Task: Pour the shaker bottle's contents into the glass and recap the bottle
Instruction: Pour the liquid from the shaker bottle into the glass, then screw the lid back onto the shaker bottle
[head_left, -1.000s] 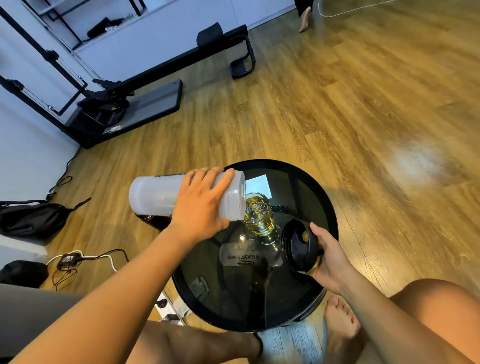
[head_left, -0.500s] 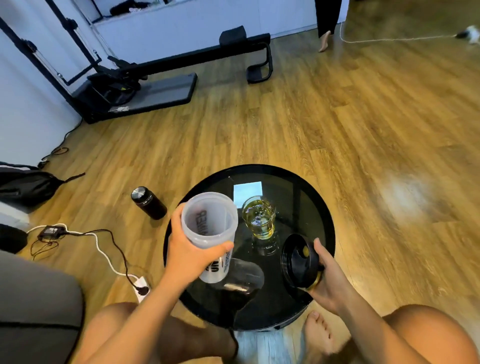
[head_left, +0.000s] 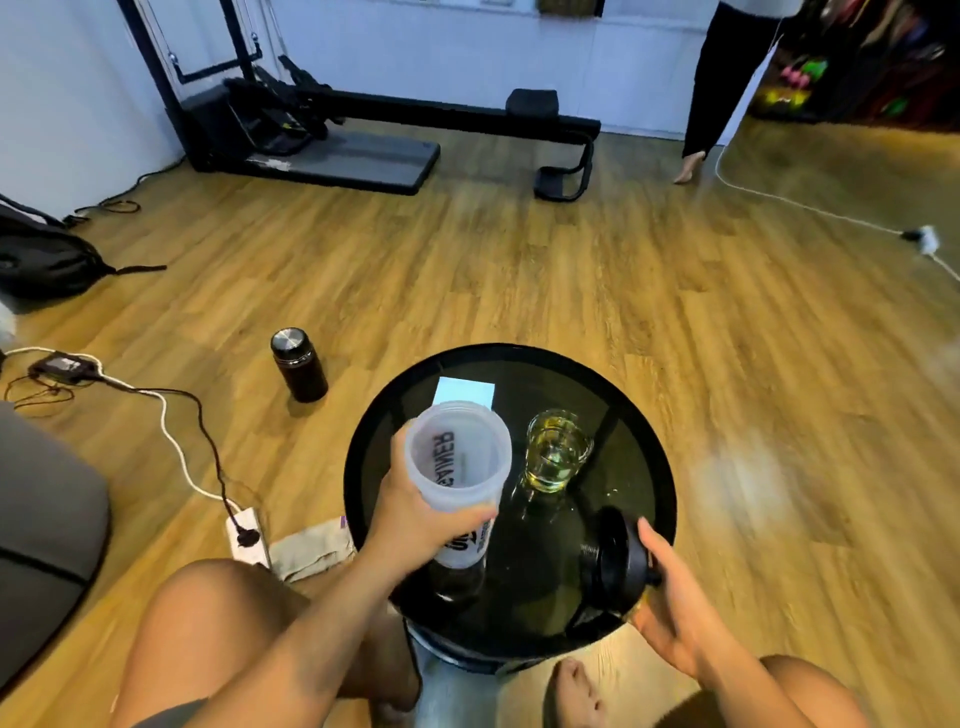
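Head view, itemised. Shaker bottle (head_left: 457, 470): translucent frosted plastic, cylindrical, upright, mouth open, apparently empty; gripped by left hand (head_left: 415, 514) above the bench (head_left: 652, 457), a round black glossy top. Glass (head_left: 558, 457): clear, faceted, holds yellow liquid; pouring judged done. Cap (head_left: 615, 558): black, round, threaded, clasped in right hand (head_left: 675, 608); recapping remains.

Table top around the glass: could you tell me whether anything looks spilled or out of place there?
Nothing clearly spilled: the glass stands upright holding yellow liquid. Glints on the table beside it could be droplets or reflections; I cannot tell.
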